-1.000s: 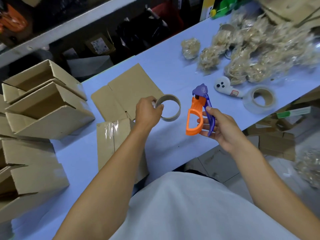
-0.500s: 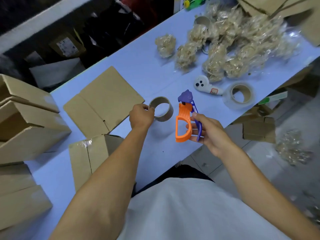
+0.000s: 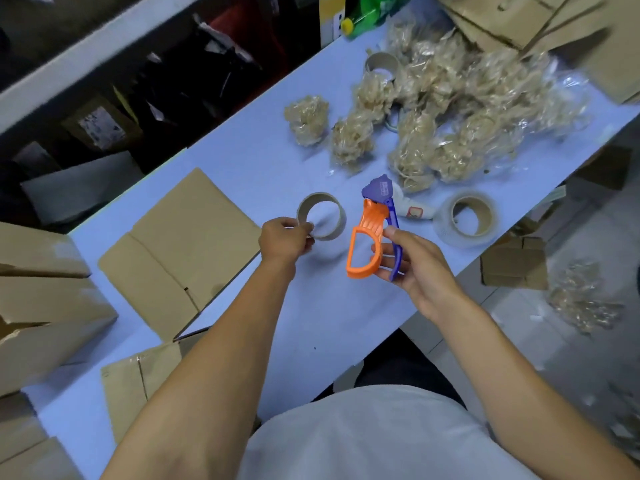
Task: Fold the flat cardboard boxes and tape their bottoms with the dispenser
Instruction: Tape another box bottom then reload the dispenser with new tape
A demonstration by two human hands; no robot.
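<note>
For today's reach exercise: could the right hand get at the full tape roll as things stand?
Probably not at once: the right hand holds the dispenser, so it is occupied. The tape roll lies just beyond it on the table, with nothing between them.

Pale blue table running diagonally from lower left of the frame to upper right; dark, dimly lit shelving beyond its far edge at upper left, crossed by a pale horizontal rail; light tiled floor at right and lower right, brighter than the shelf area; loose cardboard pieces lying on the floor under the table's near edge.
</note>
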